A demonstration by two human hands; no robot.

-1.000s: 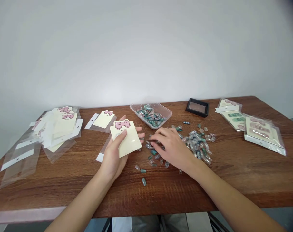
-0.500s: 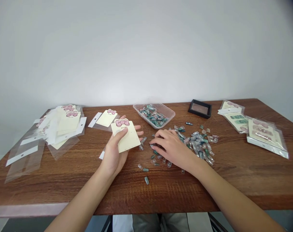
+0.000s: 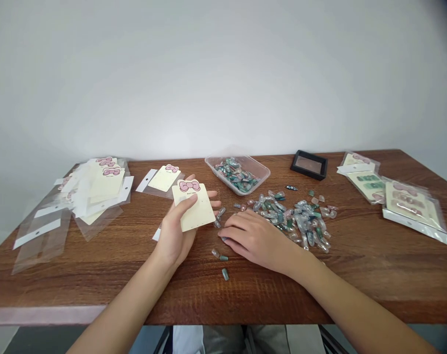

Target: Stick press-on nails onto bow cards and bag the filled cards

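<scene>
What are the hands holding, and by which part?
The left hand holds a card by its left side, thumb on front. Can't tell if the right hand holds anything.

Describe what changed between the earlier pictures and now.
The right hand has moved left and toward the near edge of the brown wooden table, exposing more of the glossy green and clear false nails. Whether it grips any is unclear. The left hand still holds the square cream card with a pink bow; the clear plastic tub hasn't moved.
</scene>
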